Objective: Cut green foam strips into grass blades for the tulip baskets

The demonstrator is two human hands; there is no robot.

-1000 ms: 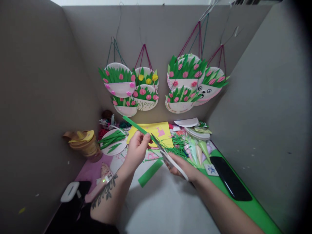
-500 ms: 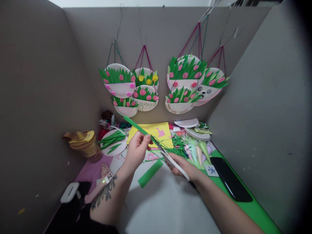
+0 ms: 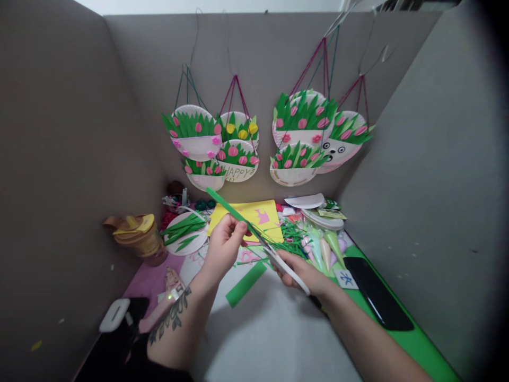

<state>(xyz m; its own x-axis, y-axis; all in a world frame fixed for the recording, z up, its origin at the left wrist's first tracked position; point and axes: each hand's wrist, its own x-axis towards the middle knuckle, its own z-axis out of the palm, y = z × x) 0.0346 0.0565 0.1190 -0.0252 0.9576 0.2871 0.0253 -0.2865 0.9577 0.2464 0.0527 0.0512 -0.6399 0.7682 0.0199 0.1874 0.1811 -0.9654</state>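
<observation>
My left hand pinches a narrow strip of green paper, its far end pointing up and to the left. My right hand is closed round the white handles of a pair of scissors. The blades meet the strip just right of my left fingertips. Below my hands, a wider green paper piece lies on the white table top. Behind the scissors is a heap of thin green paper cuttings.
At the left stands a paper plate with cut green leaves. A yellow sheet lies at the back. Filled piping bags and a black phone-like slab are on the right. Decorated plate baskets hang on the back wall.
The far end of the green strip has shifted slightly to the right and up. Both hands stay almost in place, with the scissors still at the strip.
</observation>
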